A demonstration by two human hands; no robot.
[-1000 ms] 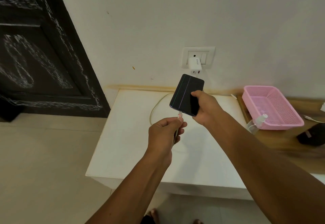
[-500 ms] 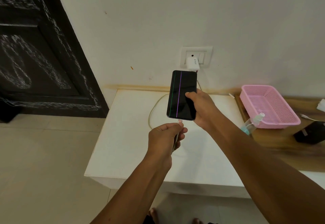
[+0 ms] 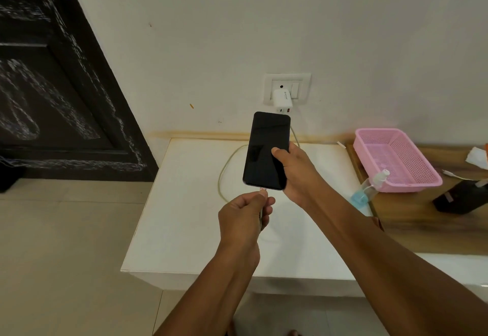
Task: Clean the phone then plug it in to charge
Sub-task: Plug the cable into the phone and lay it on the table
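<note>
My right hand [image 3: 295, 174] holds a black phone [image 3: 265, 148] upright above the white table [image 3: 184, 217], thumb on its dark screen. My left hand [image 3: 243, 217] pinches the plug end of the charging cable [image 3: 263, 190], whose tip touches the phone's bottom edge. The pale cable [image 3: 223, 169] loops over the table and runs up behind the phone to a white charger [image 3: 282, 98] plugged into the wall socket [image 3: 287, 88].
A pink plastic basket [image 3: 396, 161] sits on a wooden surface at the right, with a small spray bottle [image 3: 368, 187] of blue liquid leaning by it. A dark object [image 3: 460, 199] lies further right. A dark door [image 3: 52, 84] stands at left.
The phone has turned from tilted to upright and its coloured screen lines have gone dark. My left hand has brought the cable plug up against the phone's bottom edge.
</note>
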